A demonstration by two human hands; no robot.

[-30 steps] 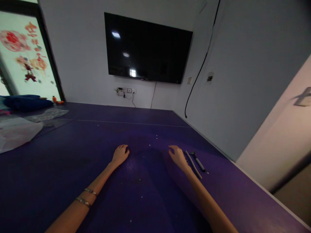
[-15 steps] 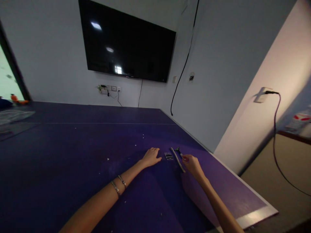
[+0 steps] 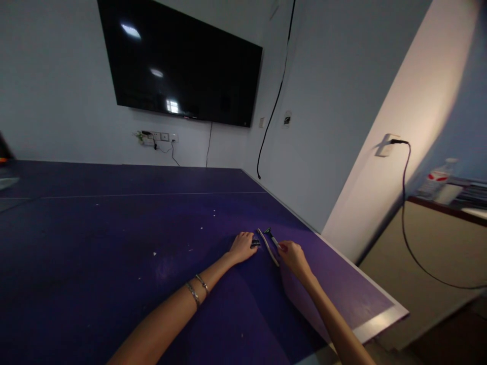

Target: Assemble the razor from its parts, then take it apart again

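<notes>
Pinching near the lower end of its handle, the right hand point(image 3: 296, 257) has its thumb and fingers brought together on a slim razor with a grey handle and a dark crosswise head point(image 3: 274, 241). The razor is at the right part of the wide, smooth purple tabletop point(image 3: 114, 289), its head pointing away from the person. I judge it to be light and stiff; the handle is the proper place to hold, because the head may be sharp. Just left of it lies a thin, pale, slightly bent stick point(image 3: 268, 248), probably also light, best taken at its middle. The left hand point(image 3: 242, 248) has its fingers partly spread at a small, flat, dark packet point(image 3: 255, 243); I cannot tell whether they grip it. This packet looks thin, perhaps slippery, so its edges would suit the fingertips.
</notes>
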